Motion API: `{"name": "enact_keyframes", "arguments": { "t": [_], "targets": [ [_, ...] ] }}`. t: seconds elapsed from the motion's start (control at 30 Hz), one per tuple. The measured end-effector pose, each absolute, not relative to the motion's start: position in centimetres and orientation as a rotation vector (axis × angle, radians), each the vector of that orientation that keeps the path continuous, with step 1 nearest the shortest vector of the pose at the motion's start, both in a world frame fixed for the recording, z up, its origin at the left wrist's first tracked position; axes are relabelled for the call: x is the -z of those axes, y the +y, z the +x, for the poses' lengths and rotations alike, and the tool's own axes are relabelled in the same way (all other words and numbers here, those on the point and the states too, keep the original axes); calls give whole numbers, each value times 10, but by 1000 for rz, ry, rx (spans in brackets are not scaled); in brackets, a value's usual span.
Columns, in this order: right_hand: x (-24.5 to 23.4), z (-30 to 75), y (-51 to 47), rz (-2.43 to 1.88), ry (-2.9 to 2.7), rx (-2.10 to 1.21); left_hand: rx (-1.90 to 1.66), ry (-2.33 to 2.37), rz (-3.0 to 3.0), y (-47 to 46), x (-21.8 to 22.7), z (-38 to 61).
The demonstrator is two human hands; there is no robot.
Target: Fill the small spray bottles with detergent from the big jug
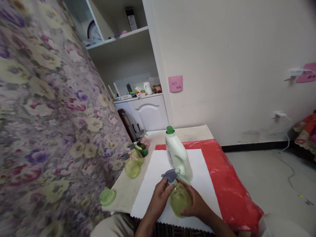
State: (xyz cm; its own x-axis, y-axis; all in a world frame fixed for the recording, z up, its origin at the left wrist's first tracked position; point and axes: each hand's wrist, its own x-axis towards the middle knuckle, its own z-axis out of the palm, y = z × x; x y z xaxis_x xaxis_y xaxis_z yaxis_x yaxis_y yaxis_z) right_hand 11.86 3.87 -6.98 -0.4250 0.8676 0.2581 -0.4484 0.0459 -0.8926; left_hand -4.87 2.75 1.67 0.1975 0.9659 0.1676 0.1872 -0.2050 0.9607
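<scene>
Grey trigger head (170, 175) tops the yellow-green spray bottle (180, 201), above the near part of the white sheet (145, 191). Left hand (159, 197) pinches its neck; right hand (197, 202) curls around its right side. Head-fitting seems underway; twisting calls for a steady bottle.

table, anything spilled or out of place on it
I see no spill. The light green cap sits near the left corner of the table, seemingly jutting past its edge, so it looks precarious.
</scene>
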Motion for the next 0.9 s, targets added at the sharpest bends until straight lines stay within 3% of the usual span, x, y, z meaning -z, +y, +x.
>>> {"name": "enact_keyframes", "arguments": {
  "t": [0.43, 0.77, 0.9],
  "targets": [
    [66, 102, 14, -202, -506, -1837, -1276, 1146, 1397, 17, -23, -30],
    [59, 110, 9, -539, -283, -2186, -1169, 1110, 1464, 10, -20, -27],
    [67, 115, 8, -483, -342, -2336, -1103, 1083, 1478, 6, -24, -22]
  ]
}}
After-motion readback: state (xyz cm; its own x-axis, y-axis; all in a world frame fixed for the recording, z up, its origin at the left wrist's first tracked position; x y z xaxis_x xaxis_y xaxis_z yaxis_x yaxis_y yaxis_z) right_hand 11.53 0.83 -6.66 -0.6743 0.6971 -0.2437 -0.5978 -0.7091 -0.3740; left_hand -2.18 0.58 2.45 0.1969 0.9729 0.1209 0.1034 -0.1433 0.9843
